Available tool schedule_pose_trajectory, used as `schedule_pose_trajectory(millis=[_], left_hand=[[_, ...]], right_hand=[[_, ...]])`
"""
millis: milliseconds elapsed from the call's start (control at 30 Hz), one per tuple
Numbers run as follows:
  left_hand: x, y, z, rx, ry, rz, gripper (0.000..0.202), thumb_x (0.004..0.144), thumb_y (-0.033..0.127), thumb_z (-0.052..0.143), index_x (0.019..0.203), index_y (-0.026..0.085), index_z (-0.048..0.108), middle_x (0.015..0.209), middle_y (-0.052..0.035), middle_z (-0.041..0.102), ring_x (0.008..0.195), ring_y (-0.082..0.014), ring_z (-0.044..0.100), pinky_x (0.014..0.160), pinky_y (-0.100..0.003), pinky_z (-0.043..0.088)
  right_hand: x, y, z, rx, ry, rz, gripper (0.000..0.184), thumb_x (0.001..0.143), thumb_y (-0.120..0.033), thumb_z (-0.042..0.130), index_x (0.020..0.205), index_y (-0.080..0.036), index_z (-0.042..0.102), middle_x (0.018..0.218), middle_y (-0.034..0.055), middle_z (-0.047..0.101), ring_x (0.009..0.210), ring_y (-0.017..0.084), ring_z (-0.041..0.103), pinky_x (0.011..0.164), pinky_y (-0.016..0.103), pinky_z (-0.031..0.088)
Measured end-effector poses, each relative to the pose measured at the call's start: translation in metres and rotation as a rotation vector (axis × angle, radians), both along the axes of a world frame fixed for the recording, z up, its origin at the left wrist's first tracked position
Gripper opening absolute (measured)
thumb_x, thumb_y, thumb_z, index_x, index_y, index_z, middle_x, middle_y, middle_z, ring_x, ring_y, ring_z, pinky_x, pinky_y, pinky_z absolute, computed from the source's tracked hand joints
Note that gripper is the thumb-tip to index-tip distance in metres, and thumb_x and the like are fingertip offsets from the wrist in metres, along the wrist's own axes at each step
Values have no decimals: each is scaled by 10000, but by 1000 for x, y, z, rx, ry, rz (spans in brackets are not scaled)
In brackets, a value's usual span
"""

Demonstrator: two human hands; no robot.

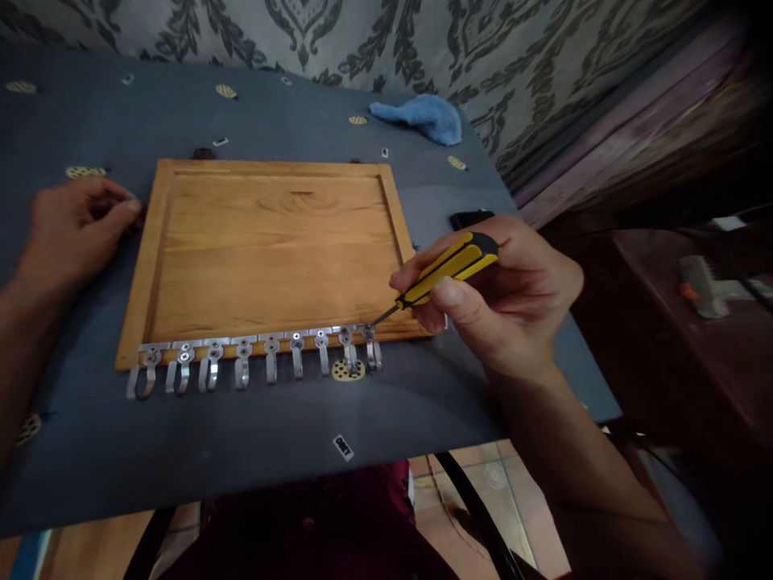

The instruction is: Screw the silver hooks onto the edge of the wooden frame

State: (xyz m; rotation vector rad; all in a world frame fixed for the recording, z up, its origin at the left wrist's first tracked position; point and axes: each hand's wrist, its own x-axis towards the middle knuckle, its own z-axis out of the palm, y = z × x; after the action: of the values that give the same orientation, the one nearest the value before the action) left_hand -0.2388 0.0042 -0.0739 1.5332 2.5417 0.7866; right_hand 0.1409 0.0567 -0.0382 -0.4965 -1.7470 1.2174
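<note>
A framed wooden board [278,242] lies flat on the table, with a row of several metal hooks [271,354] along its near edge. The hooks hang over that edge, and cross-head screws show on them. My right hand [513,298] grips a yellow and black screwdriver [450,270], tilted, its tip at the rightmost hook [370,346]. Whether the tip sits in a screw is too small to tell. Beside the board's left edge rests my left hand [84,229], fingers curled and thumb near the fingertips; what may be between them is hidden.
A grey patterned cloth [241,451] covers the table. At the back right lies a crumpled blue cloth [426,117]; a dark object [471,219] sits behind my right hand. Patterned wallpaper [338,40] rises behind the table. A dark red surface [664,306] stands at the right.
</note>
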Motion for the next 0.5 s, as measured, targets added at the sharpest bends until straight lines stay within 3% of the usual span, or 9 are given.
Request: schedule_pose_trajectory(millis=[333, 500], left_hand=[[0, 2, -1, 62, -71, 18, 383, 716, 460, 492, 911, 156, 622, 772, -5, 606, 676, -126, 556, 798, -345, 523], [1, 1, 0, 59, -79, 22, 391, 701, 476, 487, 887, 157, 616, 765, -7, 591, 662, -123, 535, 793, -344, 516]], right_hand=[[1, 0, 2, 40, -31, -8, 95, 826, -307, 735, 896, -274, 680, 864, 9, 737, 463, 111, 572, 357, 275, 458], [4, 0, 3, 124, -59, 31, 141, 826, -294, 724, 966, -281, 718, 845, 38, 739, 531, 164, 622, 480, 347, 576]])
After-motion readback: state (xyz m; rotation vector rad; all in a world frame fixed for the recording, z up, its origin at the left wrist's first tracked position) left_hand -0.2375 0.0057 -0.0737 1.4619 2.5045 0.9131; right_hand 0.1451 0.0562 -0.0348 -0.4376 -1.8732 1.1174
